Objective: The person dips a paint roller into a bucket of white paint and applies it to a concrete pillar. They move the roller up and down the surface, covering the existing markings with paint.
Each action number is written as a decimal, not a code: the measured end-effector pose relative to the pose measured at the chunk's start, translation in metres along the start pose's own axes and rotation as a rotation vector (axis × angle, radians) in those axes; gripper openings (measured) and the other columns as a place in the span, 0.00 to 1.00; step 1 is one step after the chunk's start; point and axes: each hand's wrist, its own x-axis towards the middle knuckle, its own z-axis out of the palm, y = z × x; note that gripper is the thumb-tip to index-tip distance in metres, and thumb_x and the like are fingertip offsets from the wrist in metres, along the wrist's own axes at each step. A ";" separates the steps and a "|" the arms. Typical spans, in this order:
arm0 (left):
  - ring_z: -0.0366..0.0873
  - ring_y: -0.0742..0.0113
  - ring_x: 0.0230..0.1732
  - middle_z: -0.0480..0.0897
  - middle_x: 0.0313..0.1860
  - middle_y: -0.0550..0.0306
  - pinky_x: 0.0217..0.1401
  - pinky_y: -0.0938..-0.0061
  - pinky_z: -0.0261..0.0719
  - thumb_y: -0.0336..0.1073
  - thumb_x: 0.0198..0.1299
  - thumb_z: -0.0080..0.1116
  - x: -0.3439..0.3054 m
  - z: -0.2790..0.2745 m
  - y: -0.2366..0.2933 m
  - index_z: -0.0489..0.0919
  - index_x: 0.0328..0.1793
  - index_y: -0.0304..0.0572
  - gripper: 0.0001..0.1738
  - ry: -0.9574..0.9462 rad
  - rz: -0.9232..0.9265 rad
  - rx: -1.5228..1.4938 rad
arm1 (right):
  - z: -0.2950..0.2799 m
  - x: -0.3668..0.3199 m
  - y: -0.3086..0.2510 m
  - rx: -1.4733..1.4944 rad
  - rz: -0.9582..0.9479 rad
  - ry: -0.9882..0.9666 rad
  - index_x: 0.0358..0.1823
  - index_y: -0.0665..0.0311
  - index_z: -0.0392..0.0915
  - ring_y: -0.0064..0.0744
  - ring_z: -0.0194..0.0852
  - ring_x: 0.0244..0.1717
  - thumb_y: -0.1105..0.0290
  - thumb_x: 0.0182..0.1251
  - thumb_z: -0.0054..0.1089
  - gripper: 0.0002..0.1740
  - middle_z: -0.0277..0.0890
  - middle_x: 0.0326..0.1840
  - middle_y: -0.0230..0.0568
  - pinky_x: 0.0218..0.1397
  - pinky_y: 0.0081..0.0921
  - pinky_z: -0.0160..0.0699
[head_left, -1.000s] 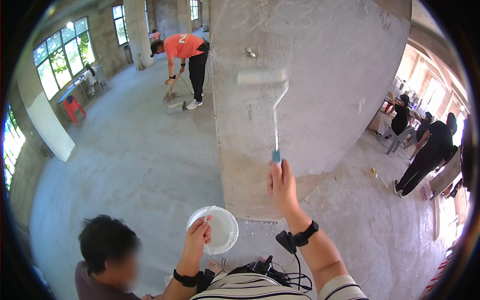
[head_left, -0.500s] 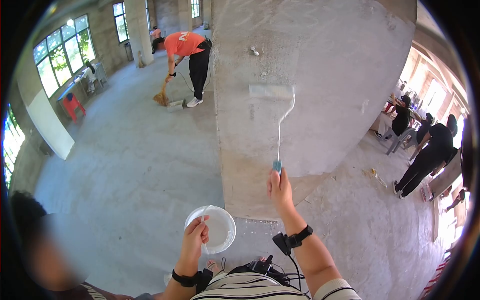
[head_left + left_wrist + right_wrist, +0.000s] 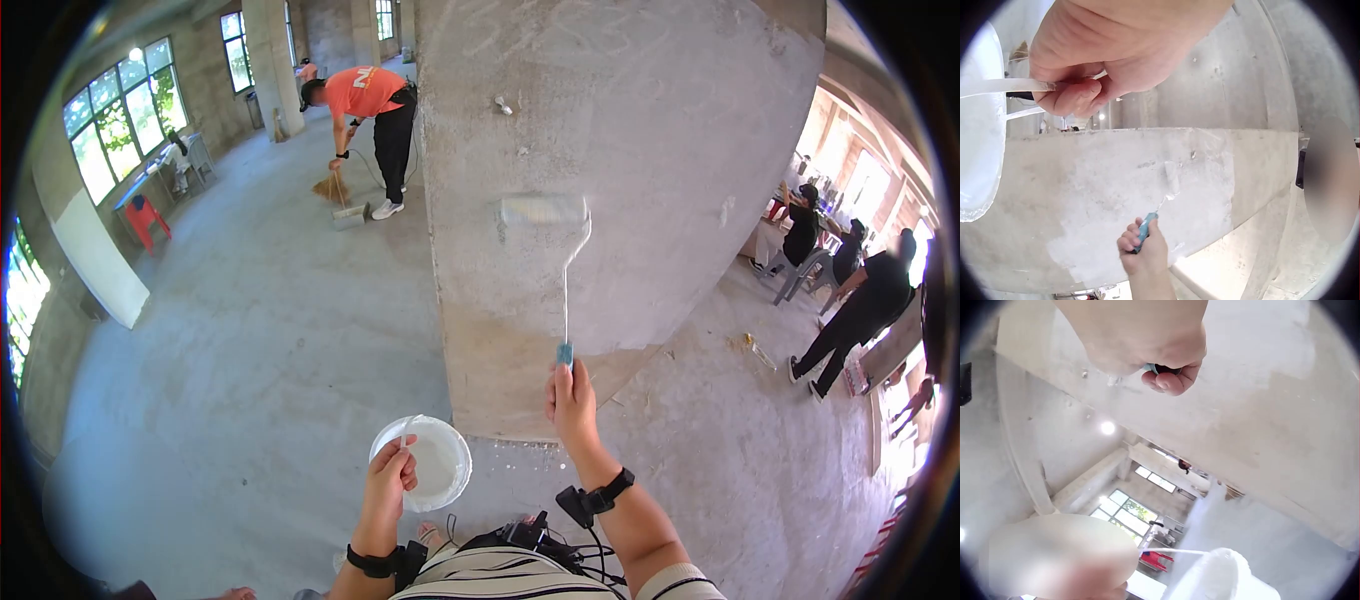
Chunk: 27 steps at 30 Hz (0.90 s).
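Near left, the left hand (image 3: 392, 472) grips the strap handle (image 3: 1010, 85) of a white bucket (image 3: 467, 462), something whitish inside, its depth hard to judge from here. Farther right, the right hand (image 3: 574, 402) is wrapped round a paint roller (image 3: 567, 300): blue handle (image 3: 566, 353), thin bent frame, pale blurred sleeve (image 3: 545, 209) up at the grey wall (image 3: 680, 150). And far left, a person (image 3: 368, 92) in orange stoops over a broom (image 3: 328, 188) and dustpan (image 3: 352, 213)!

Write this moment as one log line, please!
left hand: holds handle of white bucket | right hand: grips paint roller | paint roller: against wall
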 end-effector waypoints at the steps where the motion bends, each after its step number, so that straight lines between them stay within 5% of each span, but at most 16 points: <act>1: 0.53 0.81 0.19 0.61 0.20 0.69 0.22 0.83 0.53 0.30 0.63 0.42 0.001 0.000 0.000 0.75 0.52 0.39 0.14 0.003 0.004 0.001 | 0.002 0.006 -0.012 -0.001 -0.003 0.001 0.38 0.63 0.64 0.15 0.53 0.15 0.56 0.74 0.41 0.16 0.59 0.20 0.27 0.15 0.16 0.54; 14: 0.55 0.82 0.19 0.62 0.20 0.69 0.22 0.83 0.55 0.30 0.63 0.43 0.002 -0.004 -0.004 0.75 0.52 0.39 0.14 0.005 0.012 -0.013 | 0.028 0.072 -0.183 0.137 -0.303 -0.081 0.40 0.66 0.64 0.14 0.52 0.12 0.55 0.74 0.39 0.18 0.56 0.18 0.28 0.12 0.17 0.52; 20: 0.55 0.81 0.19 0.62 0.20 0.69 0.22 0.83 0.55 0.29 0.63 0.43 0.004 -0.005 -0.006 0.75 0.52 0.39 0.14 -0.009 0.019 -0.023 | 0.028 0.079 -0.090 0.019 -0.297 -0.013 0.42 0.63 0.65 0.15 0.52 0.09 0.55 0.75 0.36 0.18 0.58 0.17 0.28 0.11 0.16 0.52; 27: 0.54 0.81 0.19 0.62 0.20 0.69 0.21 0.83 0.54 0.29 0.63 0.42 0.002 -0.002 -0.001 0.74 0.53 0.37 0.15 -0.017 0.016 -0.001 | -0.002 0.037 0.018 -0.133 -0.084 0.007 0.36 0.65 0.63 0.20 0.58 0.17 0.56 0.73 0.41 0.17 0.63 0.19 0.33 0.20 0.24 0.59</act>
